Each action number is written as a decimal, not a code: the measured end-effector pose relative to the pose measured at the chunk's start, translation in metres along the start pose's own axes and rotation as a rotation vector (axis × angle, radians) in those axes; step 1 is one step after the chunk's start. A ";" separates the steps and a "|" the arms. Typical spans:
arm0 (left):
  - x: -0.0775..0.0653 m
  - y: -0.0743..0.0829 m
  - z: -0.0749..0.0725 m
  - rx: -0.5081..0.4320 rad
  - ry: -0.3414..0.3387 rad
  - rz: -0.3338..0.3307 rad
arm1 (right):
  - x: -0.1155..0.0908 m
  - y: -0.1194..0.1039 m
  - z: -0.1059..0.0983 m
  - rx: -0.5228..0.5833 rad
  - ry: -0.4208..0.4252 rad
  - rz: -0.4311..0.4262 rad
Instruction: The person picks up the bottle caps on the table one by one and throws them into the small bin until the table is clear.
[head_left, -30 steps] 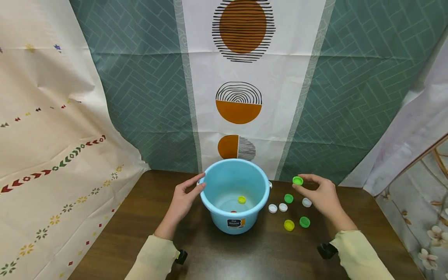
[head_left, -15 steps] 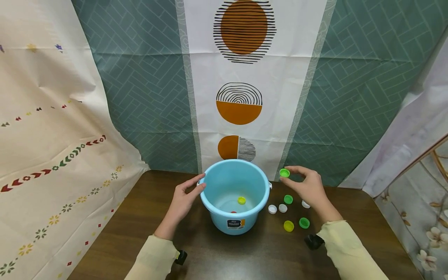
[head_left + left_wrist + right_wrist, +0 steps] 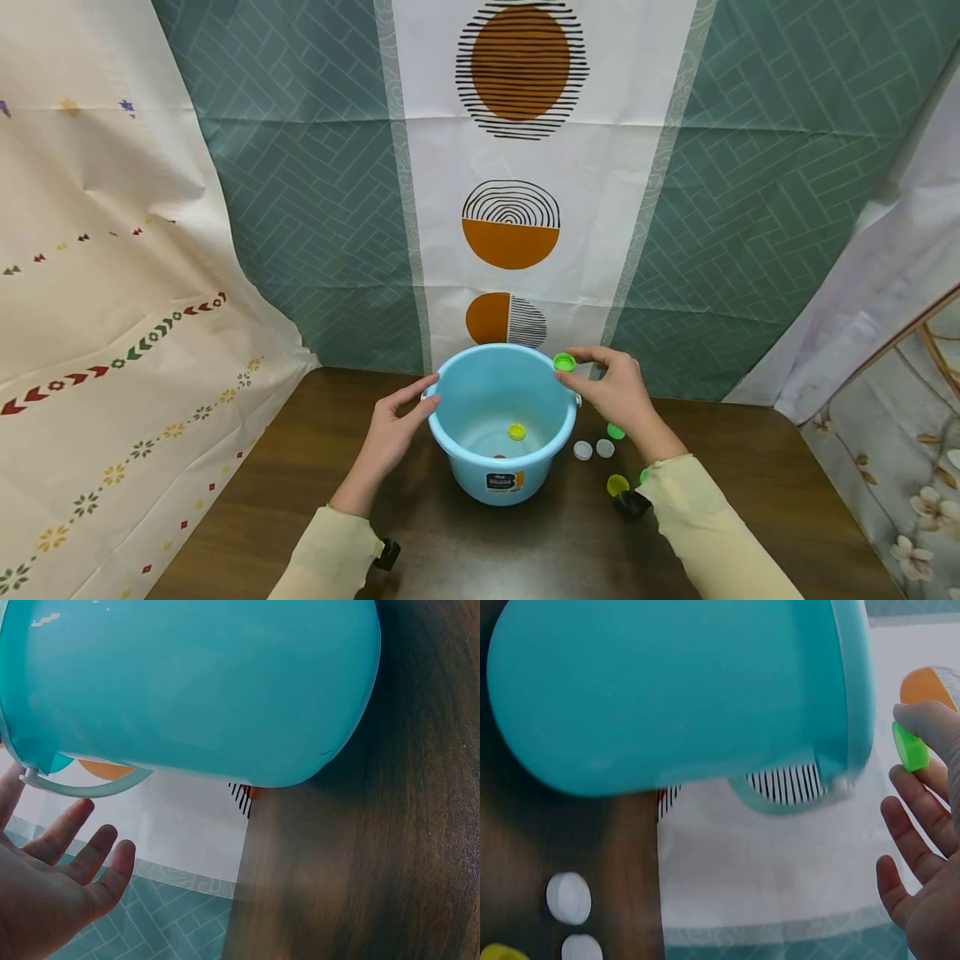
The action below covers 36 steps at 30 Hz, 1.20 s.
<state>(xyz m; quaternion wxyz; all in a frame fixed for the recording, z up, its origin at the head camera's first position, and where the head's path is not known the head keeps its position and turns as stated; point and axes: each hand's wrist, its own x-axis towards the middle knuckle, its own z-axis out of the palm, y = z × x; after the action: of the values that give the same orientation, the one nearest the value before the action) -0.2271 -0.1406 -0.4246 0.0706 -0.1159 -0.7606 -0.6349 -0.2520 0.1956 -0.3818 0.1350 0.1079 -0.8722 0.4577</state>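
A light blue bucket stands upright on the table. At its left rim is my left hand, holding the edge between thumb and index finger; in the left wrist view its other fingers are spread below the rim. My right hand pinches a green bottle cap between thumb and index finger at the bucket's right rim, just above it. A yellow cap and a partly hidden red cap lie inside the bucket.
Right of the bucket, two white caps, a yellow cap and partly covered green caps lie on the brown table. Behind it hangs a patterned cloth. The bucket's handle hangs at the far side.
The right hand has moved left with the green cap, from above the loose caps to the bucket's right rim. The left hand and bucket stay in place.
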 end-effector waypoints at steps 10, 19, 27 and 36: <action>-0.003 0.014 0.001 0.021 -0.004 0.010 | 0.011 -0.017 0.020 0.039 -0.035 -0.068; 0.001 0.007 0.000 0.016 -0.008 0.004 | 0.017 -0.028 0.038 0.055 -0.082 -0.090; 0.009 -0.017 0.002 0.033 0.026 0.023 | 0.021 -0.034 0.052 0.075 -0.119 -0.079; 0.006 -0.018 0.001 0.032 0.028 0.003 | 0.024 -0.040 0.063 0.074 -0.147 -0.094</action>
<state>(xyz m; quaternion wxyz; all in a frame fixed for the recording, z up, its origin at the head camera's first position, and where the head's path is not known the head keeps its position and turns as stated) -0.2379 -0.1415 -0.4399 0.0840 -0.1070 -0.7693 -0.6243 -0.2704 0.1191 -0.3775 0.0879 0.1868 -0.8563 0.4734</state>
